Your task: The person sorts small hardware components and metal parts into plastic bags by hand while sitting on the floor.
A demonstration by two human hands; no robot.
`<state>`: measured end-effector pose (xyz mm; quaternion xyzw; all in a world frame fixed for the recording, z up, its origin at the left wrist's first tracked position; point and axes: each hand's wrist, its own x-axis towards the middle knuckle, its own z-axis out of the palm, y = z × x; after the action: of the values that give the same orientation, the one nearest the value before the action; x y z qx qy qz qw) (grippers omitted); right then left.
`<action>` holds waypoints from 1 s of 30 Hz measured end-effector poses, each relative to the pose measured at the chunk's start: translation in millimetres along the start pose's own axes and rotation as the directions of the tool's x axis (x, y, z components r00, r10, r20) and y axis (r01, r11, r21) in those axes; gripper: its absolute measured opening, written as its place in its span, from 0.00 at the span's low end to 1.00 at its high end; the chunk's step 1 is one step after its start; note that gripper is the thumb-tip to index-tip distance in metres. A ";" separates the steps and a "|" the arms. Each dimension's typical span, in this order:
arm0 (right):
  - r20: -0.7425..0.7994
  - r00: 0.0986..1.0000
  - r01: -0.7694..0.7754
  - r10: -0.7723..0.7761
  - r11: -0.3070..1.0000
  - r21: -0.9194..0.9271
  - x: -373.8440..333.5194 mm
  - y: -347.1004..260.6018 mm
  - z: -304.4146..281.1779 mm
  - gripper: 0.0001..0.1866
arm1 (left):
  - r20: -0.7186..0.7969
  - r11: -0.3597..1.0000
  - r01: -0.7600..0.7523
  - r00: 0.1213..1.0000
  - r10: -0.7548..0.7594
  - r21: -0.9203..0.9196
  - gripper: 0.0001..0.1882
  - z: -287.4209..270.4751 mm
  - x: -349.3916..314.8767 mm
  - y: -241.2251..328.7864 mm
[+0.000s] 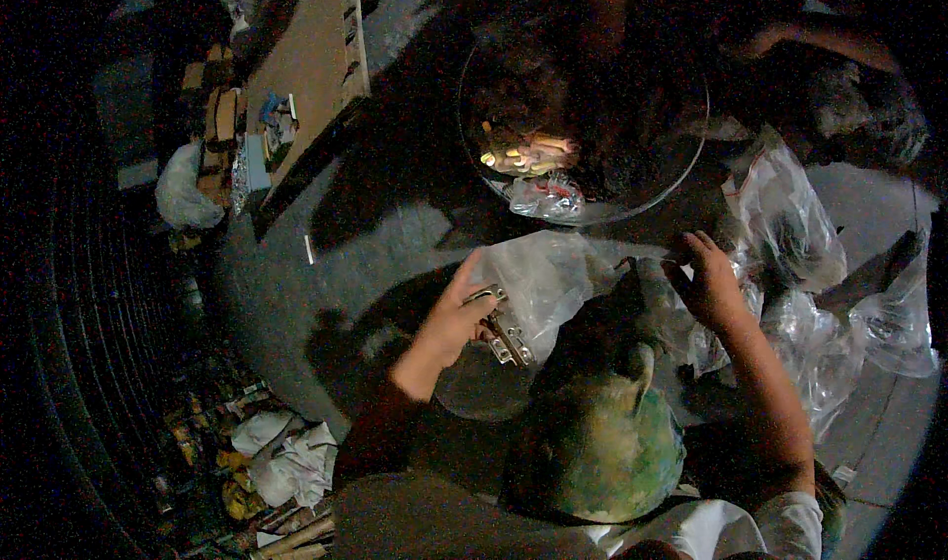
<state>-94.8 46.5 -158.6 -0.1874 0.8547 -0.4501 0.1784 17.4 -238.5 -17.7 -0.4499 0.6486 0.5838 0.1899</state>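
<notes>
My left hand is closed on a shiny metal cabinet hinge, which sticks out below the fingers. A clear plastic bag spreads to the right from the thumb side of this hand; whether the fingers grip it too is hard to see. My right hand hovers to the right of the bag, fingers bent and apart, with nothing visible in them. Close by it lie crumpled clear plastic bags. Between my forearms rises a rounded, worn green and tan shape.
Beyond my hands a round basin holds brightly lit small pieces and a clear packet. Another person's arm shows at the far right. A wooden board stands at the far left; white crumpled wrapping lies at the near left.
</notes>
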 end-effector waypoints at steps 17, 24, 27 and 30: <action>0.566 0.822 0.124 -0.068 0.990 -0.061 21.0 -110.5 67.6 0.21 | 0.257 0.960 -0.159 0.942 0.218 -0.230 0.25 8.9 7.1 -5.6; 0.544 0.839 0.001 -0.025 0.999 0.046 17.9 -126.2 72.0 0.22 | 0.352 0.945 -0.268 0.880 0.319 -0.185 0.19 -6.3 13.8 -27.3; 0.472 0.880 0.013 -0.043 0.998 0.067 15.1 -105.8 93.9 0.19 | 0.363 0.904 -0.410 0.830 0.425 -0.120 0.17 -5.6 15.1 -23.5; 0.635 0.772 -0.255 -0.014 0.909 0.331 27.3 -113.2 71.2 0.20 | 0.152 0.867 -0.496 0.854 0.498 -0.051 0.14 -9.7 12.3 -25.1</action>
<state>-66.6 -76.0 -105.5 -0.2288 0.6472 -0.5138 0.5146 33.8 -249.7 -39.5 -0.2200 0.7226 0.6502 0.0819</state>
